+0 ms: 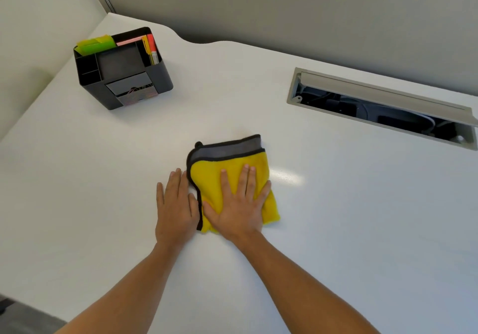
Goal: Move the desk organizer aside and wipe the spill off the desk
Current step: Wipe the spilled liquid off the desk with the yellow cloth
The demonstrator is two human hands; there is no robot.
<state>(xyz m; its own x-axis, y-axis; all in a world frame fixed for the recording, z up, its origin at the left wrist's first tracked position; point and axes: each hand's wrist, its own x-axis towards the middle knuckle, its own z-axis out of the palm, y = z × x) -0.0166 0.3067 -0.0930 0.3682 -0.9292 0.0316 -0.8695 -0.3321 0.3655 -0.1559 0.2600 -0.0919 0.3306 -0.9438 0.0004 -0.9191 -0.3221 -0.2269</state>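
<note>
A black desk organizer (121, 75) stands at the far left of the white desk (336, 217), holding green sticky notes, markers and clips. A folded yellow cloth (207, 175) with a grey, black-trimmed edge lies at the desk's middle. My right hand (239, 204) presses flat on the cloth, fingers spread. My left hand (174, 204) lies flat on the bare desk just left of the cloth, touching its edge. No spill is plainly visible; only a light glare shows right of the cloth.
An open cable hatch (382, 106) with a raised grey lid is set into the desk at the far right. Grey partition walls (258, 5) close off the back and left. The desk's near left edge drops to dark floor.
</note>
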